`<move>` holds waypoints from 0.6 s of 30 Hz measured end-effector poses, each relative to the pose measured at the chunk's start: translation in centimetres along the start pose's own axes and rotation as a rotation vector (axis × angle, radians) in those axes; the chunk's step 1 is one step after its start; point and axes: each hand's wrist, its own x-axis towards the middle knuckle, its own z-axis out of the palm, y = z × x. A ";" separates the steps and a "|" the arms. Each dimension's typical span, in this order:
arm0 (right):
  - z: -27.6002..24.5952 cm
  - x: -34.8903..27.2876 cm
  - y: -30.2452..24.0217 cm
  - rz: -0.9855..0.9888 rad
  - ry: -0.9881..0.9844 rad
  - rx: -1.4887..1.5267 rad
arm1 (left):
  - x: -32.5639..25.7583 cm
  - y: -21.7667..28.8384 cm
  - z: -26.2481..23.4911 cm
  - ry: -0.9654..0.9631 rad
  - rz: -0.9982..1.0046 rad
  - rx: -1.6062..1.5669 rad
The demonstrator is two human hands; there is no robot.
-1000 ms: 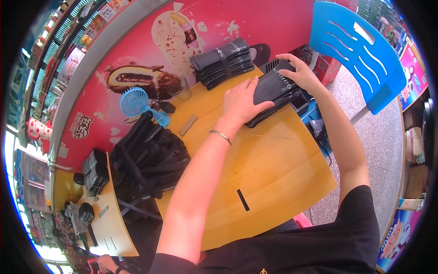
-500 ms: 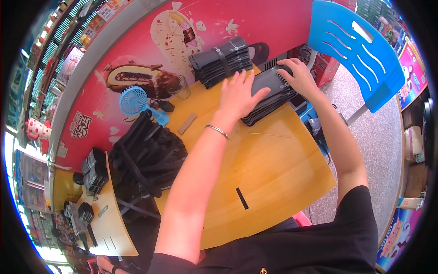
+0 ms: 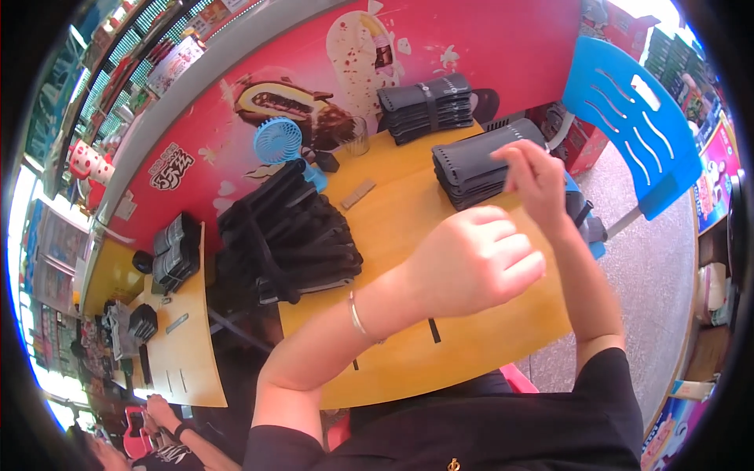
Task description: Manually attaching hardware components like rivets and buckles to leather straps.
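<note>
My left hand (image 3: 481,263) hangs above the middle of the yellow table, fingers curled in. My right hand (image 3: 536,180) is raised beside it, with its fingers bent together in front of a stack of dark grey flat pieces (image 3: 487,153). Whatever either hand holds, if anything, is hidden. Small holes run along the edge of that stack. Behind it lies a second grey stack (image 3: 408,102) with a band round it. To the left is a heap of black padded pieces (image 3: 306,243) tied with a black strap.
A blue handheld fan (image 3: 278,141) and a clear glass (image 3: 356,137) stand near the pink wall. A small tan block (image 3: 358,195) and a black strip (image 3: 434,330) lie on the yellow table (image 3: 393,357). At right is a blue chair (image 3: 628,118); another person's hand (image 3: 161,412) shows lower left.
Both hands have come off the near grey stack and back toward me. The left one has gone from spread to curled. The whole view has shifted slightly.
</note>
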 end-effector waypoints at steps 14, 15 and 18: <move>16.3 1.5 -23.5 -0.881 -0.949 -0.137 | -9.0 7.9 -9.3 0.001 -0.833 -0.469; 17.9 1.7 -25.8 -0.839 -1.000 -0.213 | -9.4 8.4 -9.9 0.020 -1.007 -0.442; 22.5 3.2 -28.0 -0.685 -1.089 -0.300 | -15.8 6.3 -5.7 0.306 -0.951 -0.797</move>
